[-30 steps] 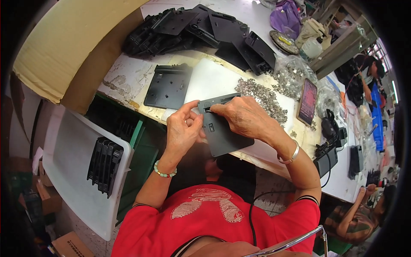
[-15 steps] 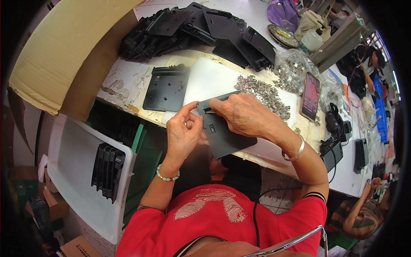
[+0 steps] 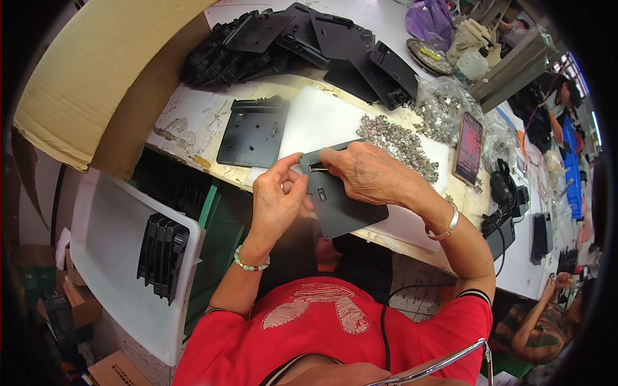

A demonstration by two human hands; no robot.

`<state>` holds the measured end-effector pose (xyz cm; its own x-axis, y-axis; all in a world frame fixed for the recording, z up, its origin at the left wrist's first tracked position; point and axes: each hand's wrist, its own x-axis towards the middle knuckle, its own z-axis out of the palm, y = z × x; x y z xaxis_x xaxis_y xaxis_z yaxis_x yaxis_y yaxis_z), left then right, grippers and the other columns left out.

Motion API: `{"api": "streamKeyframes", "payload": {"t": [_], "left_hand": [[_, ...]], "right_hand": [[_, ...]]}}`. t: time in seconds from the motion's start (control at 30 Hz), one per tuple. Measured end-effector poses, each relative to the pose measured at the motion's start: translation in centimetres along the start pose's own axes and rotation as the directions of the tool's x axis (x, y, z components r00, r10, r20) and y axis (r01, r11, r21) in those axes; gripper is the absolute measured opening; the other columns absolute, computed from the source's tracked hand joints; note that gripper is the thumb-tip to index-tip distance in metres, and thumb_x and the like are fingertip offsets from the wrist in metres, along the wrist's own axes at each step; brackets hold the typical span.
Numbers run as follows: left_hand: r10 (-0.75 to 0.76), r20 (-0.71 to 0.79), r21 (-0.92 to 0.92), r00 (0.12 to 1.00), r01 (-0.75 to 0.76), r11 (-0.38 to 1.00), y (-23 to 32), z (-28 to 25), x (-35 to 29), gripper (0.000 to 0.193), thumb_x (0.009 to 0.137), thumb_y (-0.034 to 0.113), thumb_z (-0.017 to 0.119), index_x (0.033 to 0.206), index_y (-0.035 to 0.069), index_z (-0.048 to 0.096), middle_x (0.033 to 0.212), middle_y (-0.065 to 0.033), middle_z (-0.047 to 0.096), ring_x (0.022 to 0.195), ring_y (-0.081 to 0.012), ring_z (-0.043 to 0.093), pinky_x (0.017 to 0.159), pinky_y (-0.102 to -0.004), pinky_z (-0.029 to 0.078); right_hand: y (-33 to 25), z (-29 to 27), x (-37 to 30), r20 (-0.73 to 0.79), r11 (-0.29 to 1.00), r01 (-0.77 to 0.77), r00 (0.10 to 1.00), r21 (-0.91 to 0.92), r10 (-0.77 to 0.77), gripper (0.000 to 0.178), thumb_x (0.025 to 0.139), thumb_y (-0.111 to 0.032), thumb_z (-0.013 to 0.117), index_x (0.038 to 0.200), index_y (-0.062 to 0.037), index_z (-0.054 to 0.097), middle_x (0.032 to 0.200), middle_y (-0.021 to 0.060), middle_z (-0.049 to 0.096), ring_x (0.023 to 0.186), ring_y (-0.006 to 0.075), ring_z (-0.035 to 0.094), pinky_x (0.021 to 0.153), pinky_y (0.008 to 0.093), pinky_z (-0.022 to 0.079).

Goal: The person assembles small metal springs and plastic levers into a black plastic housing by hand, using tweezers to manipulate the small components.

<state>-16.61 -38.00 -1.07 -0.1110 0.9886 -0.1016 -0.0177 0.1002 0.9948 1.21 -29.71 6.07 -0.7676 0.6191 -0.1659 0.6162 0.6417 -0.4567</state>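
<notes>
A flat black plastic panel [image 3: 347,209] is held tilted over the table's front edge. My left hand [image 3: 278,193] pinches its left edge between thumb and fingers. My right hand [image 3: 373,172] reaches across the panel, fingers bunched at a slot near its upper end. A thin shiny sliver shows by those fingertips, but the fingers hide what they grip. Beneath and behind the panel is a white foam sheet [image 3: 315,116] with a heap of small metal clips [image 3: 399,143]. Another black panel [image 3: 252,132] lies face up to the left.
Black plastic panels [image 3: 296,35] are piled at the back. A phone [image 3: 468,148] leans at right near bagged clips [image 3: 444,103] and a black cabled device [image 3: 505,193]. A cardboard box [image 3: 96,77] and a white bin [image 3: 116,251] with black parts stand left. Other people work at far right.
Hands and panel stay almost in place. The right fingertips have shifted slightly at the slot, where the thin shiny sliver now shows more plainly.
</notes>
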Motion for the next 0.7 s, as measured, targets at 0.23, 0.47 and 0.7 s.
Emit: {"api": "streamKeyframes", "payload": {"t": [0.23, 0.47, 0.7], "left_hand": [[0.024, -0.009, -0.007, 1.000, -0.024, 1.000, -0.2, 0.5, 0.0, 0.040, 0.095, -0.004, 0.059, 0.134, -0.012, 0.052, 0.075, -0.0063, 0.061, 0.053, -0.0117, 0.063, 0.040, -0.0207, 0.046], [0.101, -0.097, 0.069, 0.990, -0.094, 0.993, -0.7, 1.1, -0.3, 0.041, 0.091, -0.009, 0.058, 0.132, -0.012, 0.054, 0.074, -0.0057, 0.061, 0.053, -0.0114, 0.063, 0.046, -0.0245, 0.048], [0.134, -0.088, 0.125, 0.987, -0.122, 0.985, -1.2, 1.2, -0.1, 0.039, 0.094, -0.008, 0.057, 0.133, -0.009, 0.055, 0.076, -0.0030, 0.057, 0.051, -0.0071, 0.057, 0.039, -0.0206, 0.042]], "right_hand": [[0.7, 0.2, 0.5, 0.024, 0.997, 0.009, 1.000, 0.071, -0.011, 0.017, 0.083, -0.004, 0.057, 0.097, 0.0039, 0.062, 0.081, 0.0256, 0.067, 0.082, 0.0433, 0.068, 0.071, 0.0480, 0.053], [0.0, 0.3, 0.9, -0.040, 0.998, 0.033, 0.999, 0.049, -0.031, 0.018, 0.078, 0.000, 0.052, 0.092, 0.0034, 0.063, 0.075, 0.0237, 0.065, 0.076, 0.0444, 0.065, 0.066, 0.0493, 0.050], [-1.3, 0.4, 0.8, -0.060, 0.995, 0.025, 0.998, -0.096, -0.031, 0.013, 0.082, -0.007, 0.056, 0.089, 0.0010, 0.064, 0.073, 0.0239, 0.065, 0.075, 0.0426, 0.066, 0.066, 0.0496, 0.052]]}}
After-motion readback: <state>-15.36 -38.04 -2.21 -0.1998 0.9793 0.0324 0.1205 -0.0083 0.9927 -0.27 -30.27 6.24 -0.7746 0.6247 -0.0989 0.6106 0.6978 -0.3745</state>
